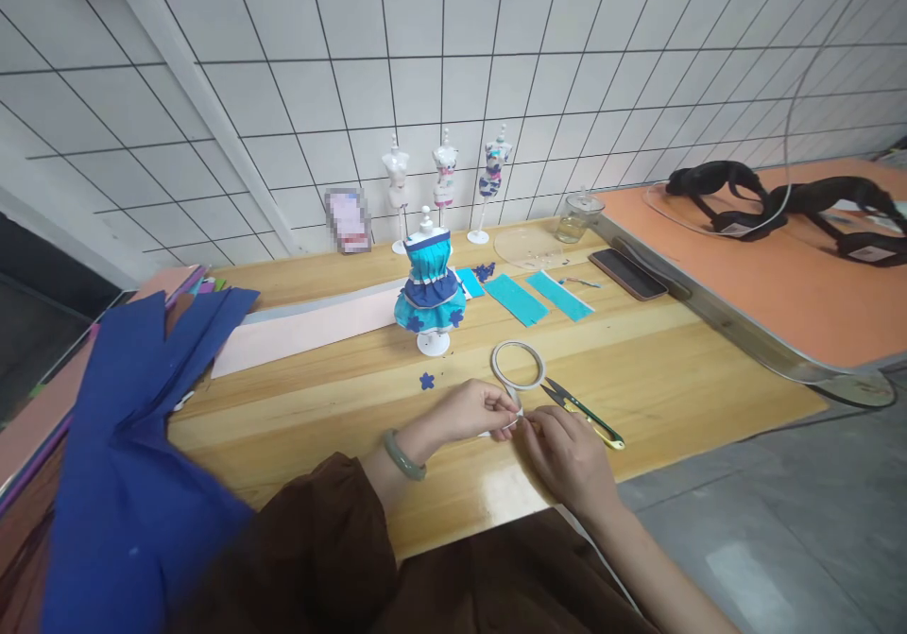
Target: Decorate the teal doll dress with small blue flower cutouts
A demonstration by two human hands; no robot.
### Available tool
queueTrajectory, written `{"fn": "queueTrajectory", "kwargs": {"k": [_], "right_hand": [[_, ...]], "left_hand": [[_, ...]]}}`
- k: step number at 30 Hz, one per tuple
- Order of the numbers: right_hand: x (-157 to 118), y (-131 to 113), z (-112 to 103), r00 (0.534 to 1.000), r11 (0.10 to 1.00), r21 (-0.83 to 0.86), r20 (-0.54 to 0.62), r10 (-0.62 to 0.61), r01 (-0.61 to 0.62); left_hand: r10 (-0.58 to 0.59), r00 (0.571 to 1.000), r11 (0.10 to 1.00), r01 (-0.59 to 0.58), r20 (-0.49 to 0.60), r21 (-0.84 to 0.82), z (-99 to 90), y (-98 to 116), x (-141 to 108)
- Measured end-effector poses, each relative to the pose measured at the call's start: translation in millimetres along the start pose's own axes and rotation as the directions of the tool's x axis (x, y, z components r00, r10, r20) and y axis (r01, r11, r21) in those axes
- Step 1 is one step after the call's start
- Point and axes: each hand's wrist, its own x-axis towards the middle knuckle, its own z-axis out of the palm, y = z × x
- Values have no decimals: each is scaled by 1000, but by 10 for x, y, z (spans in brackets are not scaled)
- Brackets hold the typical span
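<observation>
My left hand pinches a small white strip near the table's front. Fingertips of my right hand close on the same strip from the other side, the two hands almost touching. Just beyond them lies a roll of white tape, its loose end running down to my fingers. Snips with dark blades and a yellow part lie beside my right hand. A small mannequin in a turquoise and blue dress stands upright behind my left hand. One blue flower lies flat in front of its base.
Three small mannequins stand by the tiled wall. Turquoise pieces, blue flowers, a phone and a glass jar sit farther back. Blue paper covers the left side. Black straps rest on an orange surface.
</observation>
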Motion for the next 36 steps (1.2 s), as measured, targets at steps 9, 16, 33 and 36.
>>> {"fn": "queueTrajectory", "kwargs": {"k": [9,16,33,36], "right_hand": [[-31,44,30,999,999,-20,12,-46,47],[-27,37,24,996,989,118,18,86,-87],[-14,109,35,992,988,99,43,116,-120],[2,85,14,983,970,164,70,171,-181]], "left_hand": [[-8,1000,1000,8,18,28,6,55,-24],[31,999,999,-32,41,17,1,42,-24],[43,997,982,-53,60,182,20,-1,-21],[45,997,980,-54,55,193,19,12,-33]]}}
